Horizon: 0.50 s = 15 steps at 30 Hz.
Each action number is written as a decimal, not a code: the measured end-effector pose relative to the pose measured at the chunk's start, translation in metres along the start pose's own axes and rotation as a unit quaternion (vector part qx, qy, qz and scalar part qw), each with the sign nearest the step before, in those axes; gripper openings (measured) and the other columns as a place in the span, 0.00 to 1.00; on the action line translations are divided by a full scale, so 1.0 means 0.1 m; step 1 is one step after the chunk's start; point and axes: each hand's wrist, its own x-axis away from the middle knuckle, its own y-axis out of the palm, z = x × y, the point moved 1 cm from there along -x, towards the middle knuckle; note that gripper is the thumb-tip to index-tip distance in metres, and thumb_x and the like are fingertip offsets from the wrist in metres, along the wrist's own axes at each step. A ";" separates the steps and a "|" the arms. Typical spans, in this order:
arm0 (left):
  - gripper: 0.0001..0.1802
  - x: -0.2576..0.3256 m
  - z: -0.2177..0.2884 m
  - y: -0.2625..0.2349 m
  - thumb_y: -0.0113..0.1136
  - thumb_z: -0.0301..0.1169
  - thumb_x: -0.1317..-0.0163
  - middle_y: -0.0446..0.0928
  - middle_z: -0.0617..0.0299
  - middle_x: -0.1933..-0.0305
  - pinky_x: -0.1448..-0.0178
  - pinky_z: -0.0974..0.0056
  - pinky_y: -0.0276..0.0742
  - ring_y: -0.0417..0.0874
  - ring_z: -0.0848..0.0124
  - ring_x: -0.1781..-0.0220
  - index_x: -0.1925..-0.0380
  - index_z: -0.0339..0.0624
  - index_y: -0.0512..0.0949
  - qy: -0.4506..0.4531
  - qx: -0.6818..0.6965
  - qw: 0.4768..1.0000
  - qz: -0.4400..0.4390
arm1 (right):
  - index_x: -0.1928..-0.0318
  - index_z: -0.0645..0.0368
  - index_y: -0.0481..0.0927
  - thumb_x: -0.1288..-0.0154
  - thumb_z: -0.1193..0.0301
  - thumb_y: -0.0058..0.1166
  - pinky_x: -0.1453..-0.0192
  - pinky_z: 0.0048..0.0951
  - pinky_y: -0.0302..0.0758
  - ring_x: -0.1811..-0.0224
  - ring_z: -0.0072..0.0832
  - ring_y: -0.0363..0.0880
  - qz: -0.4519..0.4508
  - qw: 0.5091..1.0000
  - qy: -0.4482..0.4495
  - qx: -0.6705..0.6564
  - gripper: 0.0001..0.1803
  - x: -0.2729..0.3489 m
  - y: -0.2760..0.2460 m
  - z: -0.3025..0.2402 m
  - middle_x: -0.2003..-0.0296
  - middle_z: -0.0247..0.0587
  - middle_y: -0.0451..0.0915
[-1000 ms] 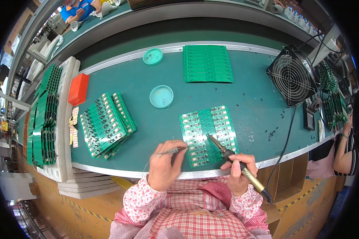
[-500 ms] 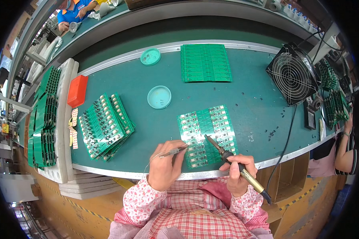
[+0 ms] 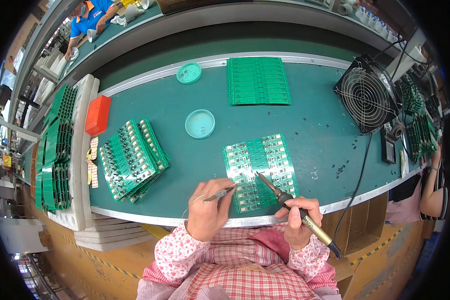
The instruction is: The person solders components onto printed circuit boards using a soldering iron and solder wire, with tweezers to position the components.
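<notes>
A green circuit board panel [image 3: 260,167] with rows of small components lies near the front edge of the green bench. My left hand [image 3: 207,212] pinches a thin solder wire [image 3: 220,192] whose end reaches the panel's left side. My right hand [image 3: 299,220] grips a soldering iron [image 3: 285,200] by its handle; the iron's tip rests on the middle of the panel, close to the wire's end. The iron's cord runs off to the lower right.
A stack of populated green boards [image 3: 132,160] lies at left, a bare green panel [image 3: 257,81] at the back. Two round teal lids [image 3: 200,123] [image 3: 189,73], an orange box [image 3: 97,115], racks of boards [image 3: 55,150] and a black fan [image 3: 367,92] surround them. Another person's arm [image 3: 432,195] is at right.
The view has shifted slightly. Both hands stay over the panel, with the iron's tip and the wire's end still close together on it.
</notes>
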 end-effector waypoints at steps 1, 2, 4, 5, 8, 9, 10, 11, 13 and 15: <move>0.13 0.00 0.00 0.00 0.65 0.17 0.42 0.83 0.54 0.57 0.54 0.57 0.78 0.83 0.55 0.59 0.57 0.38 0.79 -0.005 0.001 1.000 -0.004 | 0.59 0.61 0.77 0.31 0.70 0.54 0.71 0.27 0.78 0.79 0.26 0.85 -0.005 1.000 0.000 -0.004 0.07 0.00 0.00 -0.01 0.83 0.36 0.82; 0.13 0.00 0.00 0.00 0.65 0.17 0.42 0.83 0.54 0.57 0.54 0.57 0.78 0.83 0.55 0.59 0.57 0.38 0.79 0.002 0.001 1.000 0.000 | 0.59 0.61 0.77 0.31 0.70 0.54 0.71 0.27 0.79 0.79 0.26 0.85 -0.006 1.000 -0.011 -0.028 0.07 0.00 0.00 -0.02 0.83 0.36 0.82; 0.13 0.00 0.00 0.00 0.65 0.17 0.42 0.83 0.54 0.57 0.54 0.57 0.78 0.83 0.55 0.59 0.57 0.38 0.80 -0.003 0.000 1.000 -0.002 | 0.59 0.62 0.77 0.31 0.70 0.54 0.71 0.27 0.79 0.79 0.27 0.85 -0.007 0.998 -0.021 -0.052 0.07 0.01 0.00 -0.04 0.83 0.37 0.82; 0.13 -0.01 0.01 0.00 0.65 0.17 0.42 0.83 0.54 0.57 0.54 0.57 0.78 0.83 0.55 0.59 0.57 0.38 0.80 0.005 0.000 1.000 0.002 | 0.59 0.62 0.76 0.31 0.71 0.54 0.72 0.27 0.79 0.79 0.27 0.85 -0.007 0.997 -0.034 -0.064 0.07 0.01 0.00 -0.05 0.82 0.37 0.82; 0.12 -0.01 0.00 0.01 0.65 0.17 0.42 0.84 0.54 0.58 0.55 0.57 0.78 0.83 0.55 0.59 0.58 0.38 0.80 0.002 -0.001 1.000 0.003 | 0.59 0.63 0.76 0.32 0.71 0.54 0.73 0.27 0.79 0.79 0.27 0.85 -0.005 0.993 -0.073 -0.090 0.07 0.01 0.02 -0.05 0.82 0.39 0.83; 0.12 -0.01 0.00 0.01 0.65 0.17 0.43 0.84 0.54 0.58 0.55 0.57 0.78 0.83 0.55 0.60 0.58 0.38 0.80 0.002 0.000 1.000 0.004 | 0.59 0.63 0.76 0.32 0.71 0.54 0.74 0.28 0.79 0.79 0.27 0.84 0.000 0.990 -0.091 -0.107 0.07 0.01 0.04 -0.04 0.81 0.40 0.84; 0.12 -0.01 0.00 0.01 0.65 0.17 0.43 0.84 0.54 0.58 0.55 0.57 0.78 0.83 0.55 0.60 0.58 0.37 0.80 -0.005 0.001 1.000 0.002 | 0.59 0.63 0.76 0.32 0.71 0.54 0.74 0.28 0.79 0.79 0.27 0.84 -0.003 0.990 -0.098 -0.104 0.07 0.01 0.03 -0.04 0.81 0.40 0.84; 0.12 0.00 0.00 0.01 0.65 0.17 0.43 0.84 0.54 0.58 0.55 0.57 0.78 0.83 0.55 0.60 0.58 0.37 0.80 0.001 0.001 1.000 0.006 | 0.58 0.63 0.76 0.32 0.71 0.54 0.75 0.28 0.78 0.80 0.27 0.83 -0.010 0.990 -0.100 -0.103 0.08 0.00 0.03 -0.03 0.80 0.40 0.84; 0.12 0.00 0.00 0.01 0.65 0.17 0.43 0.84 0.54 0.58 0.55 0.57 0.78 0.83 0.55 0.60 0.58 0.37 0.80 -0.010 0.005 1.000 0.002 | 0.58 0.63 0.76 0.32 0.71 0.54 0.75 0.28 0.78 0.81 0.27 0.82 -0.017 0.989 -0.103 -0.102 0.08 0.01 0.03 -0.02 0.80 0.40 0.85; 0.12 0.00 0.00 0.00 0.65 0.17 0.43 0.84 0.54 0.58 0.55 0.57 0.78 0.83 0.55 0.60 0.58 0.37 0.80 -0.003 0.004 1.000 0.004 | 0.58 0.63 0.75 0.31 0.70 0.54 0.75 0.28 0.78 0.82 0.27 0.81 -0.016 0.988 -0.101 -0.116 0.09 0.01 0.03 -0.02 0.80 0.40 0.85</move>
